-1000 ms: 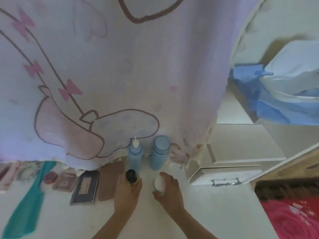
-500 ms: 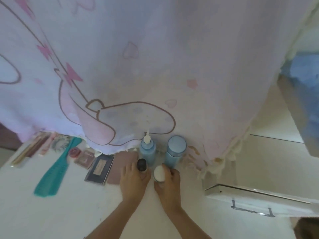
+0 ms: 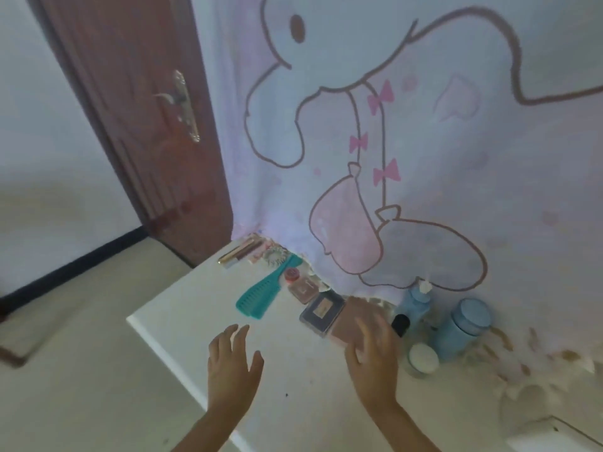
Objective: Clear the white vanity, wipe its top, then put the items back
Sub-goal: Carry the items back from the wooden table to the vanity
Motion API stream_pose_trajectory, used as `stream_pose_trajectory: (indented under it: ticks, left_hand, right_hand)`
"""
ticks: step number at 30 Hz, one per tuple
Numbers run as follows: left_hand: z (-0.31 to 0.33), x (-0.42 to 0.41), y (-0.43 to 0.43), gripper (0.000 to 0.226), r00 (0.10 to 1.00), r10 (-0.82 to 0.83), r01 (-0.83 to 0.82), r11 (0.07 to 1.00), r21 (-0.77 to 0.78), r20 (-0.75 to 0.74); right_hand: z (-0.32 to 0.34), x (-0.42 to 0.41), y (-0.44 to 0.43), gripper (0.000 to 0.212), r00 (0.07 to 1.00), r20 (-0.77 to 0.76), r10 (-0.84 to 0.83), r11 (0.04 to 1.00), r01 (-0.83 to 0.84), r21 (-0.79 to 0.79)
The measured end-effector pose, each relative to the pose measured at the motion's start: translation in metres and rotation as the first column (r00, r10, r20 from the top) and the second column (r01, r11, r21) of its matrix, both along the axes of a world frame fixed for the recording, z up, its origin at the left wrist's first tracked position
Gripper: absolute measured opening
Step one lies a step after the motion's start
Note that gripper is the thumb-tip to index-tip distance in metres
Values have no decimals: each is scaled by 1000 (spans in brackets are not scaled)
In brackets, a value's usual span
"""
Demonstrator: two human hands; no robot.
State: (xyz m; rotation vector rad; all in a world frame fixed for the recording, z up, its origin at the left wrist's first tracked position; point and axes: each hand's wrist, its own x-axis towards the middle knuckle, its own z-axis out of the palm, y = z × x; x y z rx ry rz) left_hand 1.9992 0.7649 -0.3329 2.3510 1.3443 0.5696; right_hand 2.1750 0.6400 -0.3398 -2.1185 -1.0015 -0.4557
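Observation:
The white vanity top (image 3: pixel 293 373) carries a row of items along its back: gold tubes (image 3: pixel 239 254), a teal comb (image 3: pixel 264 293), a small red pot (image 3: pixel 292 275), a pink compact (image 3: pixel 304 288), a dark palette (image 3: pixel 322 313) and a brown case (image 3: pixel 357 322). Further right stand a black-capped bottle (image 3: pixel 400 324), a white-lidded jar (image 3: pixel 422 358), a blue pump bottle (image 3: pixel 416 301) and a blue jar (image 3: pixel 463 327). My left hand (image 3: pixel 233 367) hovers open over the bare top. My right hand (image 3: pixel 375 357) has spread fingers over the brown case's near edge and holds nothing.
A pink cartoon-print cloth (image 3: pixel 408 141) hangs behind the vanity down to its top. A brown door (image 3: pixel 146 125) with a metal handle stands at the left. The vanity's left edge (image 3: pixel 153 340) drops to a pale floor. A white drawer corner (image 3: pixel 554 438) shows bottom right.
Both hands let go of the black-capped bottle and the white-lidded jar, which now stand on the vanity, and moved left. The view swung left, bringing the door into sight.

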Motion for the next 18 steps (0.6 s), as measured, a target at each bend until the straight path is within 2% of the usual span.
stream_pose_trajectory:
  ticks: [3,6,8,14,18]
  left_hand:
    - [11,-75,24,47,993,95,-96,995,8,71]
    - [29,-162,42,45,963,236,-241,970,30,128]
    - [39,-226,47,48,934,340,-343,939,8,112]
    - [61,-403,35,53,806,587,-588,809,-11,77]
    - [92,-486,28,51,719,686,-693,720,42,110]
  right_hand:
    - [19,-48,38,58,983,-17,181,977,-182,-115]
    - [40,-109,76,53,952,85,296,937,-272,-218]
    - [55,-157,102,54,919,118,375,905,-335,-263]
    - [88,-303,175,39,760,183,624,774,-570,-275]
    - [107,-392,208,49,606,239,759,651,-711,-267]
